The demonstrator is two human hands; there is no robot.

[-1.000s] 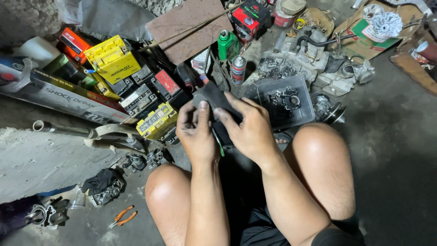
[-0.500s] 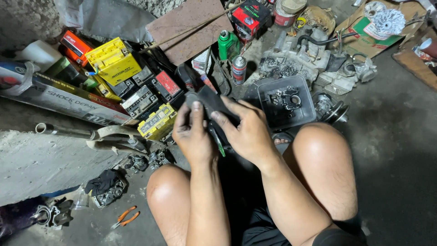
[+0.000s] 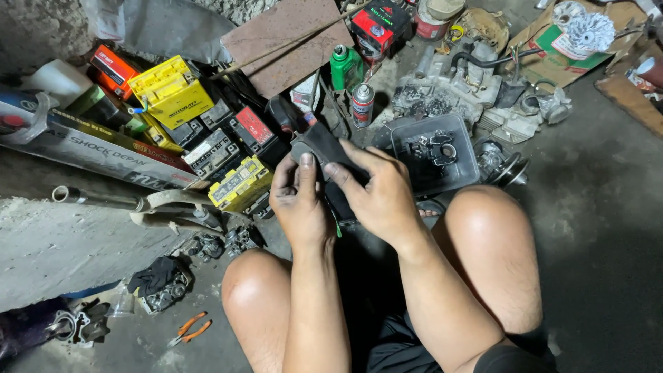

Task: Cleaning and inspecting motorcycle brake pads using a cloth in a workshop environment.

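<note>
- Left hand (image 3: 298, 200) curled around the near end of a dark flat part (image 3: 324, 148), thumb and fingers pressed against its underside and edge
- Right hand (image 3: 376, 193) laid over the same dark flat part from the other side, fingers (image 3: 342, 173) closed down on its top face, gripping it
- Dark flat part held up above the floor between the two knees, tilted away towards the clutter, far end pointing at the batteries (exact kind of part too dark to tell)
- Thin green wire (image 3: 336, 224) showing just below the hands, between the wrists
- Clear plastic tray (image 3: 407, 141) with metal engine bits inside, on the floor just beyond the right hand
- Spray can (image 3: 362, 103) with a red band, upright, beyond the hands; green bottle (image 3: 343, 65) close behind it
- Yellow battery case (image 3: 173, 93) lying among black and red batteries, off to the left of the hands
- Smaller yellow battery (image 3: 240, 183) near the left hand, resting on the floor
- Orange-handled pliers (image 3: 188, 329) on the concrete floor, well apart from the hands, left of the left knee
- Rusty brown metal sheet (image 3: 283, 38) propped at the back, beyond the batteries
- Bare knees on either side of the forearms, person squatting low over the grey floor
</note>
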